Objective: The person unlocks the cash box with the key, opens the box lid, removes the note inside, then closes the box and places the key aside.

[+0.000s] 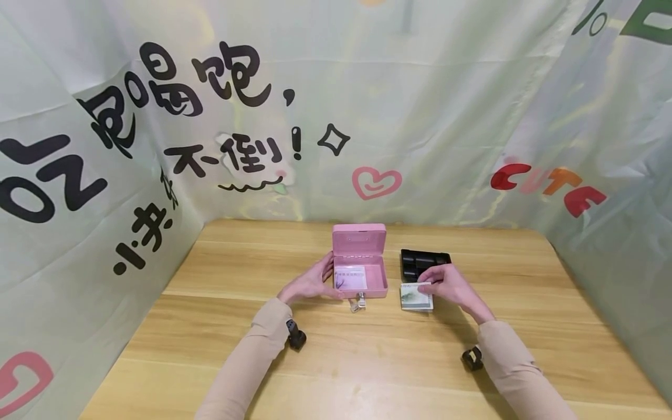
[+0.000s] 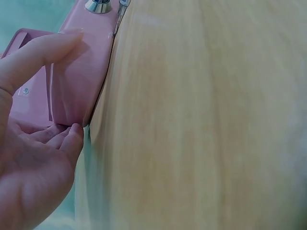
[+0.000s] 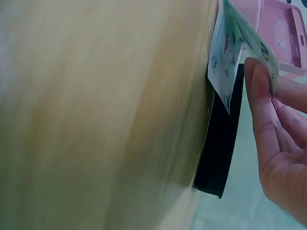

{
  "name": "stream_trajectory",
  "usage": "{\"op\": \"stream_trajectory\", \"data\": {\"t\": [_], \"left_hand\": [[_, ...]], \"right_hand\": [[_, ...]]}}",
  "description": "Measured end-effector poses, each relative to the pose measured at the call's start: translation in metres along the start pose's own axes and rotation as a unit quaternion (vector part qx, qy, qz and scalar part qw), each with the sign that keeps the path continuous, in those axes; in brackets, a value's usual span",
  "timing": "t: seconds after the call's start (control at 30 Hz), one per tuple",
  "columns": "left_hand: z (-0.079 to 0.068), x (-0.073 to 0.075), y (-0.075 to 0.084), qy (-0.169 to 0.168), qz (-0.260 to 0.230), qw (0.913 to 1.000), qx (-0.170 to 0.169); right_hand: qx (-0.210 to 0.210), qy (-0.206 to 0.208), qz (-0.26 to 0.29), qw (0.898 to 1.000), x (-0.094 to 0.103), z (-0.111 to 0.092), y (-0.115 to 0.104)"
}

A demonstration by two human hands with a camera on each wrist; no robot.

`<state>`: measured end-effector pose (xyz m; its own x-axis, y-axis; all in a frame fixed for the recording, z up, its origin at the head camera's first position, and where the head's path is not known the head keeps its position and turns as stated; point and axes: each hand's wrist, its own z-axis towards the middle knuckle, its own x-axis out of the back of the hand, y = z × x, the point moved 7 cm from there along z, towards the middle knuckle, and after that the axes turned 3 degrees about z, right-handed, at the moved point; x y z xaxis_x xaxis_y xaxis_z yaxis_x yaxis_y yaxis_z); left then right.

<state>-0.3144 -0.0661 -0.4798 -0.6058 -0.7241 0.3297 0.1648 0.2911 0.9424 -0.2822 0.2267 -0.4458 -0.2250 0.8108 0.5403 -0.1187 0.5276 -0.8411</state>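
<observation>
A pink cash box (image 1: 375,283) stands on the table with its lid (image 1: 359,238) raised; a banknote (image 1: 350,277) lies inside on the left. My left hand (image 1: 311,281) grips the box's left end, thumb on the front wall and fingers at the side, as the left wrist view also shows. A lock with keys (image 1: 359,302) sticks out at the front. Between thumb and fingers, my right hand (image 1: 446,286) pinches a folded banknote (image 1: 416,296). In the right wrist view the banknote (image 3: 221,62) hangs partly unfolded, its lower flap near the table.
Just behind my right hand lies a black compartment tray (image 1: 415,262), partly covered by that hand. The wooden table (image 1: 357,361) runs back to a printed cloth wall (image 1: 446,134). Cloth also rises at both sides.
</observation>
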Motion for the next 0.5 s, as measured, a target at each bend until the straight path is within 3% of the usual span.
{"op": "stream_trajectory", "data": {"t": [0.5], "left_hand": [[0.0037, -0.0005, 0.0018, 0.008, -0.006, 0.9999, -0.006]], "right_hand": [[0.011, 0.0, -0.053, 0.999, -0.0072, 0.0053, -0.0019]]}}
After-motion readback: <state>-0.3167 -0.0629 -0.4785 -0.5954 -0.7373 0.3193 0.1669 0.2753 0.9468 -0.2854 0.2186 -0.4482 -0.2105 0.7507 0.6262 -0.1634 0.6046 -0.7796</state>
